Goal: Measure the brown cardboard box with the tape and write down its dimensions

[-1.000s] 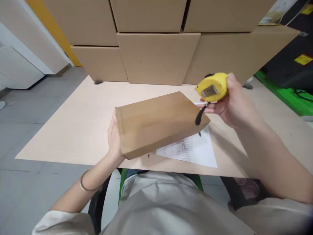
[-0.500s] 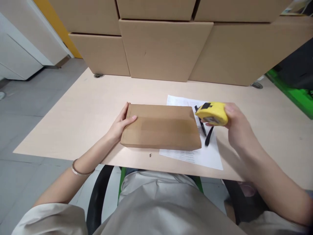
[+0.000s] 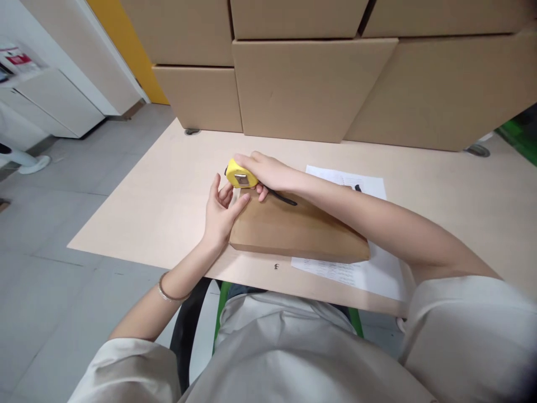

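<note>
A yellow tape measure (image 3: 242, 174) with a black wrist strap is above the far left corner of a closed brown cardboard box (image 3: 293, 229). My right hand (image 3: 268, 170) is shut on it, with the forearm crossing over the box. The strap trails onto the box top. At the box's left end is my left hand (image 3: 221, 212), its fingers apart and pointing up beside the tape measure. Its thumb reaches to the box's edge; whether its fingertips touch the tape measure I cannot tell.
Under the box's right part lies a printed paper sheet (image 3: 386, 274). A small black object (image 3: 358, 188) shows on it beyond my forearm. Large cardboard boxes (image 3: 310, 89) stand stacked along the table's (image 3: 138, 196) back. A black chair armrest (image 3: 191, 324) is below the front edge.
My right hand has carried the tape measure left from beyond the box's right end to its far left corner. My left hand has loosened from the box's side. The view has shifted.
</note>
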`<state>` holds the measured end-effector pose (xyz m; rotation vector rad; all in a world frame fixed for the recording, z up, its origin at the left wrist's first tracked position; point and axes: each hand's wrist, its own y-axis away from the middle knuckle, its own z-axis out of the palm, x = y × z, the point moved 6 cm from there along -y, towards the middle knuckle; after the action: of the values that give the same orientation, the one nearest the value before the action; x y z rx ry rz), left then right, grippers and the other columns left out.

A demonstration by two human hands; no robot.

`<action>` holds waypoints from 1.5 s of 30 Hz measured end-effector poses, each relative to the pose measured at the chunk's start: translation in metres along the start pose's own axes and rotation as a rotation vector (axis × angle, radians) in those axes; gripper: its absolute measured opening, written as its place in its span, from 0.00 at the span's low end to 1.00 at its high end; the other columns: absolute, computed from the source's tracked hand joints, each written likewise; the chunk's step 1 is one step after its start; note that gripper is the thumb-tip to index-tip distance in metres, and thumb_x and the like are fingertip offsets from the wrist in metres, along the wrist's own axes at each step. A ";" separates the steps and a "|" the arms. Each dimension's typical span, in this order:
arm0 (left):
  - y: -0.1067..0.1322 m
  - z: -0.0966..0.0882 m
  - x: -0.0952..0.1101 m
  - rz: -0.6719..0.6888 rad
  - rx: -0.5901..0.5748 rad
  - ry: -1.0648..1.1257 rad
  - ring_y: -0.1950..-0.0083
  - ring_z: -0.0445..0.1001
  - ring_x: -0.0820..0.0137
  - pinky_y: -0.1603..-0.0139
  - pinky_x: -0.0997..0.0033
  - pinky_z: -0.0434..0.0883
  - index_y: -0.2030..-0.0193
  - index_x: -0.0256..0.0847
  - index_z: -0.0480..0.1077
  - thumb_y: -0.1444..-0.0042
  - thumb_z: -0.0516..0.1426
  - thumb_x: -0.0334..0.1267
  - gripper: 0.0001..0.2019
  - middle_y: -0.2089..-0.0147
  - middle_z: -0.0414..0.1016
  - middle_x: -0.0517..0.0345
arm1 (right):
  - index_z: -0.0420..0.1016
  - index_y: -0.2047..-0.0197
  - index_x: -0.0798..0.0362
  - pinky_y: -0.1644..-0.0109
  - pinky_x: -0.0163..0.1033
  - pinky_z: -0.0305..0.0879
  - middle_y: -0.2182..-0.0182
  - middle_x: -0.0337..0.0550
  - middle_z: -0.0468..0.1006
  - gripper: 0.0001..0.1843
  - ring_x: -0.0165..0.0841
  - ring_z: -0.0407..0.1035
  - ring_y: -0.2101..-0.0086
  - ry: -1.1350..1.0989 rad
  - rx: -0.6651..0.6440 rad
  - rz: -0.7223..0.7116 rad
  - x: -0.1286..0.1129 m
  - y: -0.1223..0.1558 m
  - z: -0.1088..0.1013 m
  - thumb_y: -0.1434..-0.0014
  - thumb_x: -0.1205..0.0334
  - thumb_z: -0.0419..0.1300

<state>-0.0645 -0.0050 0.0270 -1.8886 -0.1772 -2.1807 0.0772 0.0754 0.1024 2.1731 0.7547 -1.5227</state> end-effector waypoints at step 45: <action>0.004 -0.004 -0.003 -0.185 -0.211 -0.073 0.12 0.58 0.40 0.16 0.41 0.66 0.16 0.57 0.61 0.52 0.81 0.52 0.58 0.13 0.61 0.44 | 0.64 0.61 0.44 0.68 0.41 0.72 0.68 0.40 0.75 0.34 0.36 0.71 0.71 0.018 0.419 -0.010 0.010 0.126 -0.091 0.32 0.20 0.61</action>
<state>-0.0664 -0.0092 0.0229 -2.1465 -0.1456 -2.3320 0.2247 0.0319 0.1247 2.4800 0.4819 -1.7983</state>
